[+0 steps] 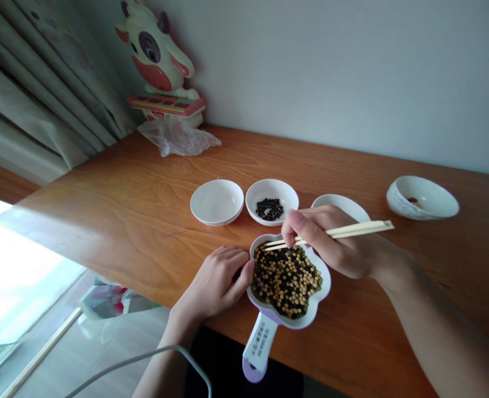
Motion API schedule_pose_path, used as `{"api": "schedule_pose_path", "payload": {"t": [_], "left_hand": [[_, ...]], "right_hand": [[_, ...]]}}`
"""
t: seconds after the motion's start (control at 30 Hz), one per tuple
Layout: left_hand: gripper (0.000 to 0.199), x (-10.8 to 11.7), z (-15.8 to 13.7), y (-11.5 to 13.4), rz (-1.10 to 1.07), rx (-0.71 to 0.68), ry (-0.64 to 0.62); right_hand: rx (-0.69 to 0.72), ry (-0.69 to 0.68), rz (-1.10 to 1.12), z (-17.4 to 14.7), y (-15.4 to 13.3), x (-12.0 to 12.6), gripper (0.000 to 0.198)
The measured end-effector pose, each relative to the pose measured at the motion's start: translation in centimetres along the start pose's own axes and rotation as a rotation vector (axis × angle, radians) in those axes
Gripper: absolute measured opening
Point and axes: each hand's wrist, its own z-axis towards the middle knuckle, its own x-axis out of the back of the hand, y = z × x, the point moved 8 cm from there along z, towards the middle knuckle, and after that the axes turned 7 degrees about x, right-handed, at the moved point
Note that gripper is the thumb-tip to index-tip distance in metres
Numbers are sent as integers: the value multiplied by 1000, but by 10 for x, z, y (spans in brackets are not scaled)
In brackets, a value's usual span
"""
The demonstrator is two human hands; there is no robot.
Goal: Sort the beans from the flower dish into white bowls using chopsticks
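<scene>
My right hand [331, 237] is closed around a pair of light wooden chopsticks [360, 229], their tips down among the beans at the far left of a flower-shaped pan [326, 284]. Mixed beans [288, 282], pale yellow, black and green, cover the pan's bottom. My left hand [219, 282] has its fingers curled against the pan's left rim, with the thumb on the edge. Just beyond the pan, a white bowl [292, 193] holds black beans [269, 209]. Left of it stands an empty white bowl [216, 203]; another white bowl [339, 203] is partly hidden behind my right hand.
A patterned white bowl [405, 210] with a few reddish-brown bits stands at the right. A cow-shaped toy keyboard [161, 72] and a clear plastic bag [182, 139] are at the back left. The pan's labelled handle [259, 342] juts past the table's front edge, near a grey cable [145, 355].
</scene>
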Motion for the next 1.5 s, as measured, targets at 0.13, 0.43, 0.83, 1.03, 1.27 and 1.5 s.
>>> {"api": "schedule_pose_path", "payload": {"t": [0.13, 0.43, 0.83, 1.03, 1.27, 1.5], "left_hand": [[33, 0, 0, 1, -2, 3, -9], [34, -1, 0, 0, -5, 2, -21], [33, -3, 1, -1, -9, 1, -25], [33, -1, 1, 0, -6, -8, -16], [36, -1, 1, 1, -8, -15, -13], [37, 0, 2, 3, -2, -26, 0]], "right_hand": [[1, 2, 6, 1, 1, -1, 57], [-5, -11, 79, 3, 3, -2, 60], [41, 27, 230, 5, 2, -5, 68], [5, 12, 192, 1, 3, 0, 70], [-77, 162, 285, 4, 14, 4, 73], [-137, 75, 316, 3, 19, 3, 73]]}}
